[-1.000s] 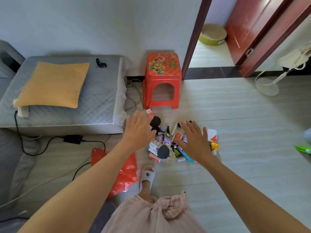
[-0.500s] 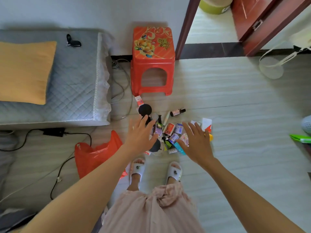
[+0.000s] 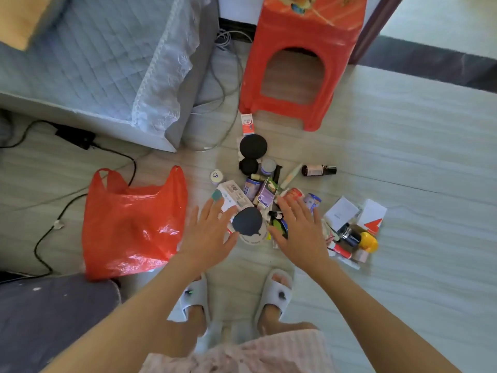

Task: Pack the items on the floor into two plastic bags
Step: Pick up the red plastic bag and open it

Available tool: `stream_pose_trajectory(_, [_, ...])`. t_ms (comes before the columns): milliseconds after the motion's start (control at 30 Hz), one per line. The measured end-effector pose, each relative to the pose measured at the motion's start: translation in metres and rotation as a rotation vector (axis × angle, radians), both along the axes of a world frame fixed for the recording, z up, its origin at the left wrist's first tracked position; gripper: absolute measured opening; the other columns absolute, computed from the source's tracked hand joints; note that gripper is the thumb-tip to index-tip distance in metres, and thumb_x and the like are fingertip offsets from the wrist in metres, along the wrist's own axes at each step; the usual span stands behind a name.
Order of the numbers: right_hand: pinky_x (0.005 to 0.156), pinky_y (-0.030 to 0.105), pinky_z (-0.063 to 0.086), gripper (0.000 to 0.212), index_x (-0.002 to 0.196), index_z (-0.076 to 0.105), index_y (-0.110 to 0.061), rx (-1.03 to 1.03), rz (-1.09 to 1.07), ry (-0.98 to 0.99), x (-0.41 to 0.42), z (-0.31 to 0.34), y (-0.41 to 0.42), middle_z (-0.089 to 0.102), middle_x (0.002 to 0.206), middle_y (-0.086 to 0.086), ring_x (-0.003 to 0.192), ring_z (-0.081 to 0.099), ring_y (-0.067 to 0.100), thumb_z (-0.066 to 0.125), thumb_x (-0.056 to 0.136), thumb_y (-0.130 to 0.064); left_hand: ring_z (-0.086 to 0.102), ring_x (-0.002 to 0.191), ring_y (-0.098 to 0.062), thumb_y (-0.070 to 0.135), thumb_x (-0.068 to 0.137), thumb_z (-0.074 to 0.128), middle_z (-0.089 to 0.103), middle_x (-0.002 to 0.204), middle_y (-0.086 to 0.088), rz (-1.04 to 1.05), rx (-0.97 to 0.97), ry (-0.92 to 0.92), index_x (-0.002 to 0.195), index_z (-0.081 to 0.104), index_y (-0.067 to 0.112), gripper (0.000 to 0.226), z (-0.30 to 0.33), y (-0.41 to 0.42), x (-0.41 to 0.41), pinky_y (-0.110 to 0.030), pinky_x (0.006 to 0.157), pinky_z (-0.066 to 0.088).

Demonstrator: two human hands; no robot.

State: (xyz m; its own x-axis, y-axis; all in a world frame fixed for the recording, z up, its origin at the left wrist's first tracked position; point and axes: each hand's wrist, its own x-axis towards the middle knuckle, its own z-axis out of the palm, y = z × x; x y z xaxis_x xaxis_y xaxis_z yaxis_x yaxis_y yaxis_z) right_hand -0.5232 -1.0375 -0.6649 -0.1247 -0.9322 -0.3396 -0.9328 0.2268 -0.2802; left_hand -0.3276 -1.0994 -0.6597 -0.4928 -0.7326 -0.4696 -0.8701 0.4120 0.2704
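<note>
A pile of small items lies on the floor ahead of my feet: black round compacts [image 3: 253, 146], a white box [image 3: 233, 196], a purple carton [image 3: 266, 195], a brown bottle [image 3: 318, 170], white cards [image 3: 371, 216], a yellow-capped jar [image 3: 368, 240]. A red plastic bag [image 3: 133, 224] lies flat to the left of the pile. My left hand [image 3: 208, 234] hovers open over the pile's left edge, beside a dark round lid [image 3: 247, 221]. My right hand [image 3: 301, 232] spreads open over the pile's middle. Neither holds anything.
A red plastic stool [image 3: 304, 57] stands behind the pile. A grey quilted mattress [image 3: 88, 57] with a lace edge lies at the left. Black cables [image 3: 43, 238] and a power adapter [image 3: 75, 135] run across the floor left of the bag. My slippered feet [image 3: 274, 292] stand just below the pile.
The camera has tilted down and come closer to the floor. Both hands have lowered toward the pile, still open. The red bag now shows in full.
</note>
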Motion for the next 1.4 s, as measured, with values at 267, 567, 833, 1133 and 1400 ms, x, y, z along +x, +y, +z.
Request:
stream_pose_trajectory(267, [0.115,0.049,0.004,0.067,0.147,0.012,-0.028,-0.035,0.262,0.08,0.024,-0.205,-0.044,0.017,0.156,0.003,0.145,0.009,0.022,0.038,0.092,-0.054,0.01,0.143,-0.03,0.056,0.076,0.013,0.017,0.154,-0.01,-0.036,-0.192,-0.024,0.145,0.025,0.021,0.077,-0.196,-0.044,0.031,-0.049,0.114,0.006])
stream_pose_trajectory(567, [0.116,0.051,0.006,0.068,0.148,0.009,-0.027,-0.252,0.311,0.187,0.028,-0.262,-0.064,0.012,0.157,0.003,0.145,0.005,0.022,0.039,0.092,-0.051,0.007,0.143,-0.029,0.041,0.092,0.044,0.013,0.155,-0.008,-0.088,-0.46,-0.01,0.146,0.02,0.024,0.062,-0.257,-0.062,0.025,-0.048,0.115,0.005])
stream_pose_trajectory(833, [0.115,0.052,0.005,0.067,0.147,0.014,-0.026,-0.445,0.258,0.222,0.051,-0.163,-0.003,0.015,0.156,0.002,0.144,0.007,0.023,0.043,0.091,-0.05,0.005,0.143,-0.028,0.042,0.092,0.042,0.013,0.155,-0.009,-0.133,-0.638,-0.007,0.145,0.02,0.022,0.061,-0.153,-0.005,0.034,-0.051,0.114,0.004])
stream_pose_trajectory(1133, [0.114,0.051,0.005,0.067,0.147,0.01,-0.025,-0.506,0.355,0.262,0.11,-0.13,0.053,0.015,0.155,0.004,0.144,0.007,0.023,0.04,0.093,-0.049,0.001,0.144,-0.026,0.044,0.093,0.038,0.009,0.156,-0.004,-0.103,-0.737,-0.074,0.146,0.018,0.024,0.06,-0.102,0.074,0.084,-0.049,0.116,0.002])
stream_pose_trajectory(1400, [0.115,0.055,0.008,0.069,0.148,0.008,-0.026,-0.509,0.394,0.326,0.144,-0.113,0.075,0.013,0.156,0.004,0.145,0.006,0.023,0.039,0.092,-0.052,0.0,0.144,-0.029,0.045,0.092,0.039,0.005,0.156,-0.008,0.001,-0.761,-0.19,0.145,0.017,0.023,0.062,-0.076,0.1,0.145,-0.052,0.115,0.001])
